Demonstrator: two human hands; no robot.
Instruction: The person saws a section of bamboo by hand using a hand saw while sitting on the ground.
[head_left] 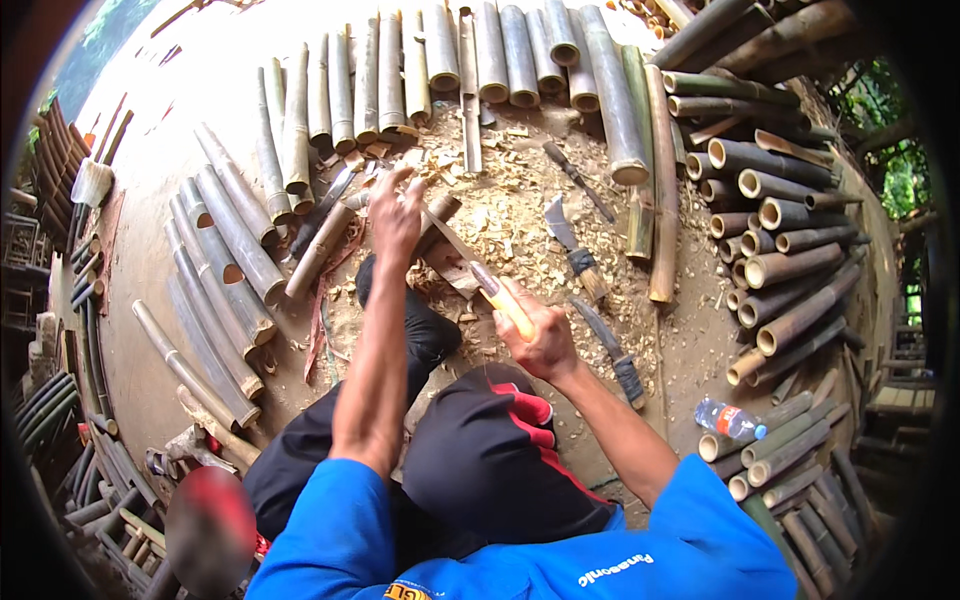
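My right hand point(545, 340) is closed round the pale wooden handle of a narrow-bladed knife point(497, 295). Its blade slants up and left over a short piece of bamboo point(440, 220) and a pale wooden block point(452, 268). Close to the blade's tip is my left hand point(396, 215), raised with its fingers partly apart and slightly smeared. I see nothing held in it. Just right of the work lie a hooked blade point(568, 232) and a curved knife point(608, 345), both with black-wrapped handles. Another dark-handled knife point(325, 212) lies left of my left hand.
Bamboo tubes point(520, 60) stand in a fanned row at the far side, and more tubes point(235, 240) lie to the left. Stacked bamboo point(790, 270) fills the right. Wood chips point(500, 200) cover the ground ahead. A plastic bottle point(728, 420) rests near the right stack.
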